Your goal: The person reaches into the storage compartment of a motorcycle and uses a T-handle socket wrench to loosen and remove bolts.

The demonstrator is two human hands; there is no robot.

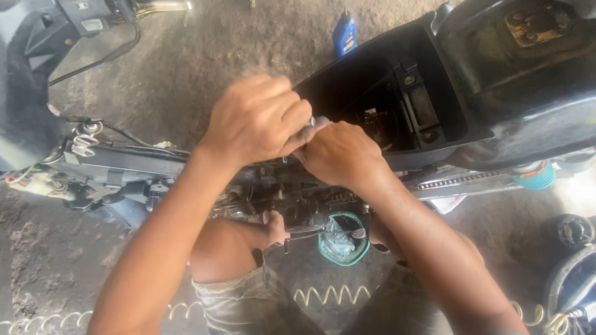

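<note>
While both hands meet over the stripped scooter frame (124, 162), the left hand (257, 118) is fisted, grip closed on a small metal tool (312, 121) whose tip shows between the two hands. Right hand (338, 152) touches the left, fingers curled tight; cannot tell what it holds, if anything. Tool sits just above the engine area (292, 198), at the front edge of the open black under-seat compartment (385, 93). Below the hands, a teal bowl (363, 248) with a clear plastic bag inside rests on the dirt floor (205, 56), between the person's knees. Blue bottle (344, 34) stands on the floor beyond the scooter. Coiled cream cable (332, 294) lies near the shorts. Tyres (568, 231) at right edge.
</note>
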